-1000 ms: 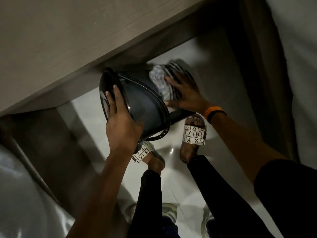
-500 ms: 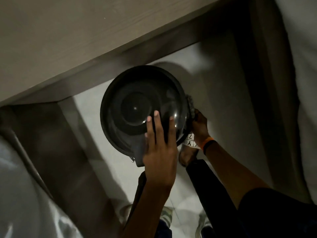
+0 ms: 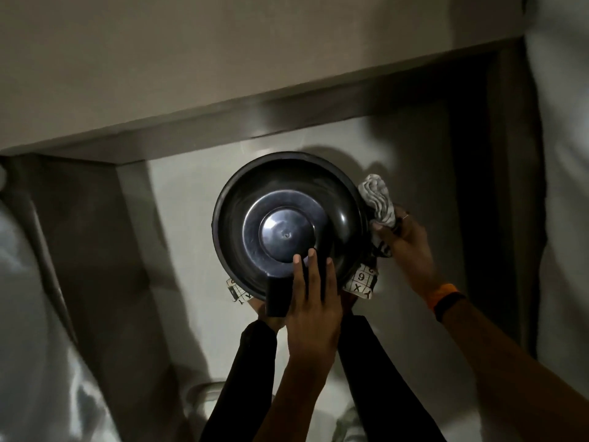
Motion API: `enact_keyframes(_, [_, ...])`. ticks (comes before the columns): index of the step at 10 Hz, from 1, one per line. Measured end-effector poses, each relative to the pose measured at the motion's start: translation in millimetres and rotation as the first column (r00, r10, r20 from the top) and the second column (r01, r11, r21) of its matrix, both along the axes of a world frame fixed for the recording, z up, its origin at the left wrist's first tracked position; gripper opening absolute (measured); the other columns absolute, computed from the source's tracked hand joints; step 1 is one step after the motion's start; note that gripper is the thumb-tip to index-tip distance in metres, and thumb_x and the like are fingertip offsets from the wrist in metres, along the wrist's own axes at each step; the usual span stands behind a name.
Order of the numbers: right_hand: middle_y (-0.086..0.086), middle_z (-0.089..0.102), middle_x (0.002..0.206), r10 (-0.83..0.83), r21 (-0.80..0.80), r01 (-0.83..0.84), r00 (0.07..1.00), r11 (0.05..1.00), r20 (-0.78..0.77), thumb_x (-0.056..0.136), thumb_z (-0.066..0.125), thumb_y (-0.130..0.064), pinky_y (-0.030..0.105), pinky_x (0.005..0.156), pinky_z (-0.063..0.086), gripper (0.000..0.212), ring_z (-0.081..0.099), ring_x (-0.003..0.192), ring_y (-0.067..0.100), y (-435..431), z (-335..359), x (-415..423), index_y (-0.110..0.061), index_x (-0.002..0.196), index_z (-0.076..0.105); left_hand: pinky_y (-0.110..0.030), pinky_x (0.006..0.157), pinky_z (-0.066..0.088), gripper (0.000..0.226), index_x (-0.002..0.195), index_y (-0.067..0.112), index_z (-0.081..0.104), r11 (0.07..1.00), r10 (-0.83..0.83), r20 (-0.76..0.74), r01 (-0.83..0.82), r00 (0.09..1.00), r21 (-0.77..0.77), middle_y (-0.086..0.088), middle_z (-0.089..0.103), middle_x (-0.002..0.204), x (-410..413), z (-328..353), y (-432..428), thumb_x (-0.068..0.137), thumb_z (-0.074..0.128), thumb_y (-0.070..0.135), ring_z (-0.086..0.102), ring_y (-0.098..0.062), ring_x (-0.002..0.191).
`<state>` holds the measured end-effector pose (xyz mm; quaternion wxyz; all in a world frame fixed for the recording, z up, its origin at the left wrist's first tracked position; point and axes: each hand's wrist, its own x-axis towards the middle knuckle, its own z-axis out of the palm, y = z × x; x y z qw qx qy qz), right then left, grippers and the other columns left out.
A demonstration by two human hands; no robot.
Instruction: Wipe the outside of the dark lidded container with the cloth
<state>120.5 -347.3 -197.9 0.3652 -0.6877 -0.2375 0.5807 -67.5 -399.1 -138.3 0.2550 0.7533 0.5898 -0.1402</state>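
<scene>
The dark round lidded container [image 3: 280,199] stands upright over the pale floor, its glossy lid facing me. My left hand [image 3: 314,301] lies flat on the lid's near edge beside the black lid tab, fingers reaching toward the centre disc. My right hand [image 3: 406,247] holds a bunched striped cloth [image 3: 377,199] against the container's right side, just below the rim. The container's wall is hidden under the lid.
A grey wooden table edge [image 3: 223,90] runs across the top. My feet in white lettered slippers [image 3: 361,282] stand under the container on the tiled floor [image 3: 178,218]. Dark furniture [image 3: 471,186] stands at the right, and pale fabric [image 3: 38,314] at the left.
The container went from tilted on its side to upright with the lid facing me. My left hand moved from its rim onto the lid. My right hand moved the cloth around its right side.
</scene>
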Motion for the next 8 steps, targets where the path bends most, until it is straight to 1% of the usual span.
enact_keyframes(1, [-0.018,0.076,0.109,0.006,0.047,-0.008,0.999,0.999,0.053,0.101,0.061,-0.005,0.016,0.081,0.059,0.028,0.070,0.106,0.005,17,23,2,-0.022,0.123,0.066,-0.047,0.087,0.064,0.053,0.138,0.007,0.065,0.997,0.061,0.090,-0.065,0.994,0.048,-0.018,0.058,0.147,-4,8,23,0.094,0.061,0.035,0.057,-0.038,0.134])
enact_keyframes(2, [-0.008,0.072,0.125,0.027,0.256,-0.064,0.989,0.965,0.145,0.101,0.064,-0.009,0.031,0.100,0.057,0.031,0.068,0.119,0.011,69,75,6,-0.018,0.130,0.063,-0.059,0.110,0.047,0.059,0.148,0.005,0.053,0.966,0.051,0.141,-0.084,0.989,0.243,-0.020,0.047,0.157,-13,26,96,0.098,0.052,0.037,0.039,-0.041,0.148])
enact_keyframes(3, [0.006,0.064,0.143,0.017,0.429,-0.147,0.956,0.891,0.292,0.099,0.064,-0.006,0.038,0.114,0.051,0.040,0.061,0.135,0.019,112,105,8,-0.018,0.137,0.060,-0.062,0.122,0.026,0.065,0.156,0.005,0.040,0.936,0.002,0.120,-0.044,0.993,0.350,-0.020,0.033,0.165,-14,40,162,0.101,0.049,0.039,0.022,-0.041,0.155])
enact_keyframes(4, [0.022,0.048,0.156,0.009,0.501,-0.440,0.758,0.746,0.652,0.096,0.058,0.009,0.052,0.122,0.041,0.045,0.044,0.150,0.038,177,124,7,-0.005,0.139,0.060,-0.064,0.124,0.015,0.075,0.162,0.007,0.023,0.901,-0.068,0.061,0.035,0.996,0.433,-0.022,0.018,0.170,-14,50,249,0.101,0.042,0.045,0.010,-0.041,0.158])
enact_keyframes(5, [0.023,0.034,0.165,0.130,0.267,-0.657,0.489,0.705,0.862,0.098,0.057,0.000,0.063,0.125,0.029,0.050,0.027,0.157,0.043,213,118,4,-0.014,0.146,0.055,-0.067,0.123,0.011,0.080,0.163,0.009,0.014,0.905,-0.077,0.011,0.065,0.997,0.421,-0.022,0.009,0.171,-16,44,290,0.100,0.036,0.053,0.004,-0.041,0.158])
enact_keyframes(6, [0.011,-0.001,0.175,0.530,-0.293,-0.733,0.108,0.614,0.841,0.099,0.058,-0.049,0.067,0.128,0.006,0.067,-0.004,0.163,0.033,239,100,-2,-0.038,0.159,0.031,-0.070,0.122,0.003,0.082,0.165,0.015,0.006,0.947,-0.070,-0.018,0.072,0.997,0.313,-0.018,-0.001,0.172,-20,28,321,0.101,0.027,0.062,-0.004,-0.041,0.158])
enact_keyframes(7, [0.009,-0.008,0.175,0.586,-0.355,-0.716,0.092,0.601,0.805,0.095,0.053,-0.066,0.069,0.128,0.003,0.077,-0.009,0.163,0.032,242,90,-5,-0.041,0.161,0.022,-0.069,0.123,0.003,0.082,0.165,0.018,-0.001,0.975,-0.060,0.011,0.056,0.998,0.213,-0.014,-0.003,0.173,-23,20,330,0.101,0.023,0.065,-0.007,-0.037,0.159])
enact_keyframes(8, [0.013,-0.004,0.175,0.469,-0.257,-0.706,0.120,0.660,0.875,0.093,0.052,-0.069,0.070,0.127,0.001,0.081,-0.007,0.163,0.035,242,96,-10,-0.038,0.161,0.023,-0.066,0.125,0.001,0.083,0.164,0.020,-0.004,0.971,-0.044,0.014,0.039,0.999,0.238,-0.015,0.000,0.173,-30,23,330,0.099,0.014,0.068,-0.005,-0.035,0.159])
